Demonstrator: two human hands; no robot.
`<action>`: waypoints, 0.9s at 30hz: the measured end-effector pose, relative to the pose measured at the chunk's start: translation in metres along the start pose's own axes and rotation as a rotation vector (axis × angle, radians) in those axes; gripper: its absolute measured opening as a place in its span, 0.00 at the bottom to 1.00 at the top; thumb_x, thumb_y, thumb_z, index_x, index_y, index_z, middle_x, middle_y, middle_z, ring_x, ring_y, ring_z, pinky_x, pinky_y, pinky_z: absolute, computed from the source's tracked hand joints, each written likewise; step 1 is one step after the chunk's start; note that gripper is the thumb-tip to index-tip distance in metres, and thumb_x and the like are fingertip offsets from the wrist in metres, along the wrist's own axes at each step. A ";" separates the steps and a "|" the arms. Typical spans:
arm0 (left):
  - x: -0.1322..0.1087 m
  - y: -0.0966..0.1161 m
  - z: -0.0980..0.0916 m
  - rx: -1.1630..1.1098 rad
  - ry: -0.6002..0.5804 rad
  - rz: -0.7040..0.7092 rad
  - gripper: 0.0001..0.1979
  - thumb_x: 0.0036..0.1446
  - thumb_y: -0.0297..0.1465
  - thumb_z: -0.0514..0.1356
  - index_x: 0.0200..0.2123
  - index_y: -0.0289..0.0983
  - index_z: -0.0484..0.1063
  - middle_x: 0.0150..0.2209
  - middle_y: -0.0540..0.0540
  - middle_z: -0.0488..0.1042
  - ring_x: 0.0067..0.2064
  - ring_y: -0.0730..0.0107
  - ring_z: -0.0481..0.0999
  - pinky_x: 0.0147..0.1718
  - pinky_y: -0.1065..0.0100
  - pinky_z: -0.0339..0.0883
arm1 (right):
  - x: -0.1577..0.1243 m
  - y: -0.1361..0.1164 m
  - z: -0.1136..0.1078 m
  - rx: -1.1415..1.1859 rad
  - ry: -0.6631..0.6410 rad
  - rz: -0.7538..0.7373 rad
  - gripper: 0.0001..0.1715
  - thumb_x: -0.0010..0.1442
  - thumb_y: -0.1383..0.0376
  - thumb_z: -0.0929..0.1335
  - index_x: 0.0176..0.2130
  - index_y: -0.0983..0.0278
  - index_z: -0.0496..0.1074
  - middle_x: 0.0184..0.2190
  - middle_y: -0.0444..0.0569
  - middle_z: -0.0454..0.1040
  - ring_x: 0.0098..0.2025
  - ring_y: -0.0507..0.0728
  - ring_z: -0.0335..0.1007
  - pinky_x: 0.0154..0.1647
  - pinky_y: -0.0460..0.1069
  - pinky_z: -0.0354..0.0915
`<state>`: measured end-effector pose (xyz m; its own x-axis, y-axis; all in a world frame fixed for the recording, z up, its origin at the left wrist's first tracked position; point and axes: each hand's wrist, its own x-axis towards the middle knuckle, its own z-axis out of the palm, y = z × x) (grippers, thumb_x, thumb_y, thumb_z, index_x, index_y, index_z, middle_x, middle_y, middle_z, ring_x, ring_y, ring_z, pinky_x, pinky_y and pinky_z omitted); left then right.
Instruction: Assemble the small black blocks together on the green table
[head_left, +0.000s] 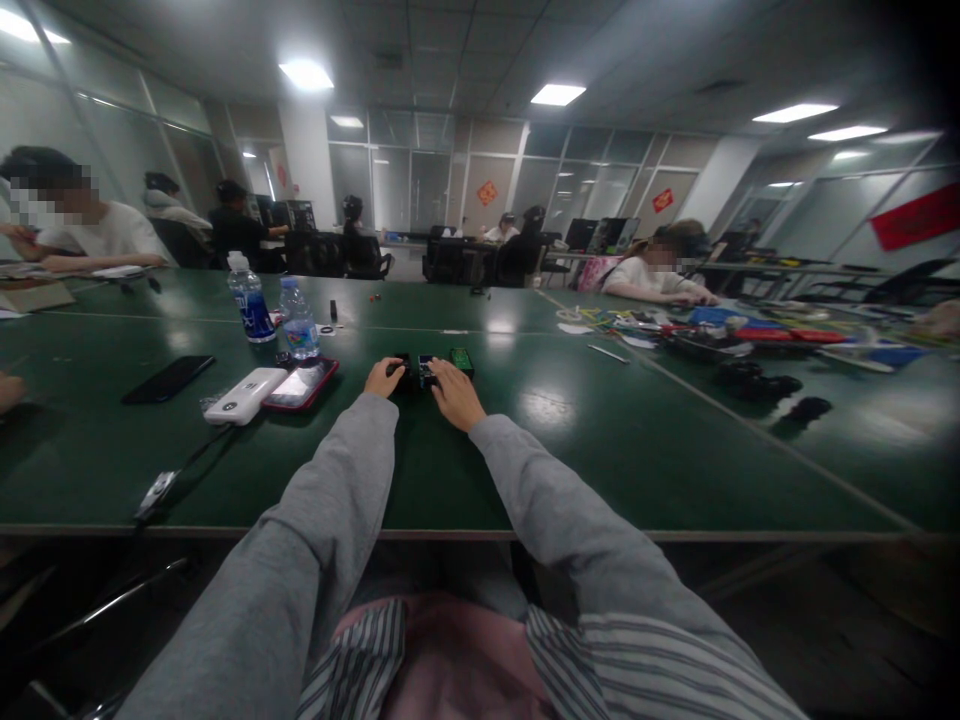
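My left hand (382,378) has its thumb and fingers closed on a small black block-like object (405,372) on the green table. Right beside it, my right hand (457,395) bends its fingers over another small dark object (426,368) with a bluish-white top. Its exact kind is too small to make out, and my fingers cover part of it. Just behind the right hand lies a small green box (461,358) with a dark edge.
To the left are a white power bank (246,396), a red-cased phone (302,384), a black phone (169,379) and two water bottles (298,322). A pen (608,354) and a cluttered pile of cables (720,335) lie right. Other people sit around the green table (570,480).
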<state>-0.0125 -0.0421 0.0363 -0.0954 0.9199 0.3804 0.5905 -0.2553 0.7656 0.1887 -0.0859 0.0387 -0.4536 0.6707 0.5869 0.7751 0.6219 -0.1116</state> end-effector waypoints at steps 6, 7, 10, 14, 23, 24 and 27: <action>0.003 -0.004 0.004 0.007 0.022 -0.002 0.11 0.54 0.33 0.58 0.42 0.40 0.73 0.43 0.46 0.74 0.47 0.66 0.71 0.51 0.61 0.62 | -0.002 0.002 0.008 0.041 -0.085 -0.045 0.26 0.62 0.62 0.58 0.59 0.63 0.56 0.59 0.52 0.58 0.62 0.56 0.49 0.61 0.55 0.52; 0.004 -0.005 0.004 0.005 0.021 -0.001 0.11 0.54 0.33 0.58 0.42 0.40 0.73 0.43 0.46 0.74 0.47 0.67 0.71 0.51 0.60 0.62 | -0.002 0.002 0.007 0.047 -0.080 -0.036 0.25 0.62 0.62 0.58 0.58 0.63 0.57 0.58 0.52 0.59 0.61 0.56 0.50 0.60 0.55 0.53; 0.003 -0.004 0.004 0.001 0.017 0.002 0.11 0.54 0.33 0.58 0.41 0.40 0.73 0.43 0.46 0.74 0.47 0.67 0.71 0.51 0.61 0.63 | -0.002 0.002 0.002 0.065 -0.063 -0.022 0.22 0.63 0.62 0.58 0.55 0.63 0.61 0.55 0.53 0.63 0.59 0.56 0.54 0.56 0.55 0.57; 0.002 -0.001 0.003 0.006 0.007 -0.005 0.11 0.54 0.34 0.59 0.41 0.40 0.73 0.43 0.46 0.74 0.46 0.66 0.72 0.50 0.61 0.63 | -0.001 0.000 -0.002 0.078 -0.033 0.004 0.19 0.63 0.61 0.57 0.51 0.64 0.63 0.50 0.53 0.65 0.55 0.57 0.58 0.54 0.55 0.59; 0.006 -0.008 0.007 -0.001 -0.006 -0.005 0.12 0.54 0.34 0.58 0.42 0.40 0.73 0.43 0.46 0.74 0.47 0.66 0.71 0.51 0.61 0.63 | 0.000 0.008 0.007 0.077 -0.028 0.001 0.26 0.59 0.59 0.63 0.55 0.67 0.60 0.52 0.57 0.61 0.55 0.61 0.56 0.56 0.60 0.58; 0.007 -0.009 0.008 -0.002 -0.004 -0.009 0.12 0.54 0.34 0.58 0.42 0.40 0.73 0.43 0.46 0.74 0.48 0.66 0.71 0.51 0.61 0.63 | 0.000 0.009 0.007 0.069 -0.034 0.003 0.25 0.59 0.59 0.63 0.54 0.66 0.61 0.52 0.57 0.60 0.54 0.61 0.56 0.55 0.60 0.58; 0.009 -0.012 0.009 -0.010 -0.003 -0.016 0.12 0.54 0.33 0.58 0.42 0.40 0.73 0.44 0.46 0.74 0.48 0.66 0.71 0.51 0.61 0.62 | 0.000 0.009 0.007 0.056 -0.032 0.019 0.23 0.58 0.60 0.64 0.52 0.65 0.62 0.50 0.55 0.60 0.53 0.60 0.57 0.54 0.58 0.60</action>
<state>-0.0128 -0.0283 0.0258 -0.1022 0.9246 0.3669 0.5805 -0.2440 0.7768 0.1929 -0.0775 0.0317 -0.4535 0.6946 0.5585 0.7581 0.6301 -0.1679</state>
